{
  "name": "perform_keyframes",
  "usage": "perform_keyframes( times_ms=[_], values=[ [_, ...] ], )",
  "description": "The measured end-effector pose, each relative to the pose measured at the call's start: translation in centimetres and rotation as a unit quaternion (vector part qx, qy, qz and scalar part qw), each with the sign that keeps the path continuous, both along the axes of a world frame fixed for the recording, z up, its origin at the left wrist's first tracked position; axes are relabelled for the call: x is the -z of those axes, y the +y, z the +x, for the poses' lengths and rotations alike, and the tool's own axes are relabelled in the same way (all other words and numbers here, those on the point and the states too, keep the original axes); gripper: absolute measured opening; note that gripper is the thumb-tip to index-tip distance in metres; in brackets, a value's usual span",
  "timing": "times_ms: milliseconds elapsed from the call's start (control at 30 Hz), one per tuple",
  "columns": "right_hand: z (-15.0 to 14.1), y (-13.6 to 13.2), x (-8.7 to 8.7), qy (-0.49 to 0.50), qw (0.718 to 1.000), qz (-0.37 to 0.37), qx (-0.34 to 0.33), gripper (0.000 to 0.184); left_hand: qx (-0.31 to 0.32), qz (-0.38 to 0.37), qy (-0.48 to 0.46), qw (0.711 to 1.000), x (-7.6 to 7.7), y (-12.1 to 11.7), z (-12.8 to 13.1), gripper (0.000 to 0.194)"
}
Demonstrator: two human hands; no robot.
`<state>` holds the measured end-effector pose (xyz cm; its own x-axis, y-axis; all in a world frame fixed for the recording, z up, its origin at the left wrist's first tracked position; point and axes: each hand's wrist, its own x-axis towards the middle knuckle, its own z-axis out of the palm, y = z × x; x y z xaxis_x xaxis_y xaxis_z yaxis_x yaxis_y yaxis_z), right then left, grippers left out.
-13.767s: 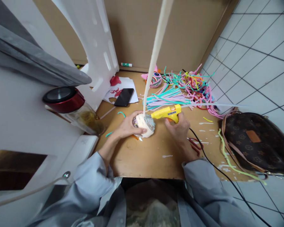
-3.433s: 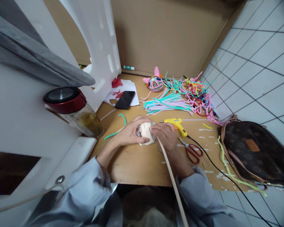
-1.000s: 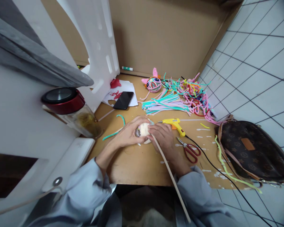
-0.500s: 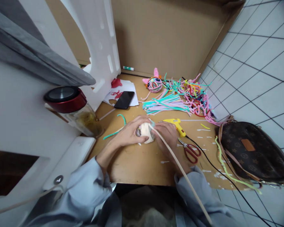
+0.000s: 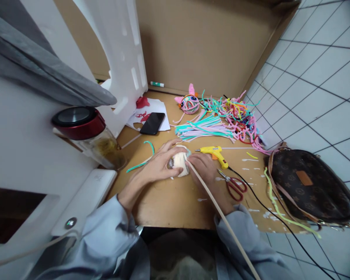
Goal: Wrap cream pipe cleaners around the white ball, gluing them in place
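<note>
A small ball [image 5: 179, 161] wrapped in cream pipe cleaner rests on the brown board [image 5: 175, 198]. My left hand [image 5: 157, 165] curls around its left side and grips it. My right hand [image 5: 202, 167] presses against its right side, fingers closed on the long cream pipe cleaner [image 5: 221, 217] that runs from the ball down towards me. A yellow glue gun [image 5: 214, 152] lies just right of my right hand, with red-handled scissors [image 5: 235, 186] beside it.
A pile of coloured pipe cleaners [image 5: 221, 118] and a pink finished ball figure [image 5: 189, 103] lie at the back. A black phone [image 5: 152, 123] on paper, a red-lidded jar [image 5: 90, 136], a brown bag [image 5: 312, 186] at right and white foam pieces [image 5: 125, 58] surround the board.
The glue gun was put down on the board. The cream pipe cleaner, once rising upward from the ball, now trails down towards me. Over the last second the hands barely shifted on the ball.
</note>
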<state>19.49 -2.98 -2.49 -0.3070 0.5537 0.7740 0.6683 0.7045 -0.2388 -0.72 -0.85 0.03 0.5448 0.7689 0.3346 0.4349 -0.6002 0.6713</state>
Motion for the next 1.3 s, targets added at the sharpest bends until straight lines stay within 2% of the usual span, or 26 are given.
perform_keyframes(
  times_ms=[133, 300, 433, 500, 600, 667, 733, 833, 900, 967, 1033, 1133, 1233, 1300],
  values=[
    [0.3, -0.1, 0.0, -0.005, 1.0, -0.012, -0.023, 0.016, 0.005, 0.002, 0.006, 1.0, -0.3, -0.2, -0.1, 0.051],
    [0.2, -0.1, 0.0, 0.002, 1.0, 0.0, -0.012, 0.016, 0.012, 0.005, 0.009, 1.0, -0.5, -0.5, 0.2, 0.055],
    [0.0, 0.0, -0.4, 0.012, 0.999, 0.02, -0.026, 0.013, 0.002, 0.02, 0.012, 1.0, 0.1, -0.4, 0.5, 0.084],
    [0.0, -0.1, -0.6, 0.011, 0.999, 0.021, -0.032, 0.011, 0.004, 0.034, 0.023, 0.999, 0.5, -0.2, 0.6, 0.09],
    [0.0, -0.2, -0.8, 0.009, 0.999, 0.019, -0.026, 0.012, 0.0, 0.049, 0.024, 0.999, 1.1, -0.1, 0.7, 0.088],
    [0.0, -0.2, -0.7, 0.003, 1.0, 0.004, -0.028, 0.012, -0.005, 0.057, 0.018, 0.998, 1.3, -0.1, 0.8, 0.079],
    [-0.1, -0.2, -0.7, -0.005, 0.999, -0.009, -0.033, 0.013, -0.01, 0.066, -0.003, 0.998, 1.4, 0.0, 0.9, 0.07],
    [0.1, 0.0, -0.7, -0.02, 0.999, -0.002, -0.034, 0.013, -0.029, 0.056, -0.042, 0.997, 1.6, 0.3, 1.0, 0.068],
    [0.7, 0.5, -0.7, -0.023, 1.0, 0.006, -0.004, 0.012, -0.051, 0.017, -0.065, 0.996, 1.6, 0.5, 1.0, 0.068],
    [1.7, 1.2, -0.7, -0.009, 0.997, 0.005, 0.075, 0.013, -0.087, -0.053, -0.087, 0.991, 1.5, 0.7, 0.8, 0.071],
    [2.9, 2.0, -0.7, -0.008, 0.979, -0.035, 0.201, 0.019, -0.11, -0.142, -0.103, 0.978, 1.2, 0.9, 0.6, 0.077],
    [4.5, 2.7, -0.9, -0.111, 0.907, -0.181, 0.364, 0.035, -0.109, -0.229, -0.129, 0.959, 0.8, 1.0, 0.4, 0.081],
    [5.0, 2.9, -1.1, -0.199, 0.832, -0.304, 0.418, 0.052, -0.108, -0.259, -0.15, 0.948, 0.5, 1.1, 0.3, 0.083],
    [5.0, 2.8, -1.1, -0.212, 0.807, -0.342, 0.432, 0.058, -0.109, -0.275, -0.16, 0.942, 0.4, 1.1, 0.3, 0.085]
  ],
)
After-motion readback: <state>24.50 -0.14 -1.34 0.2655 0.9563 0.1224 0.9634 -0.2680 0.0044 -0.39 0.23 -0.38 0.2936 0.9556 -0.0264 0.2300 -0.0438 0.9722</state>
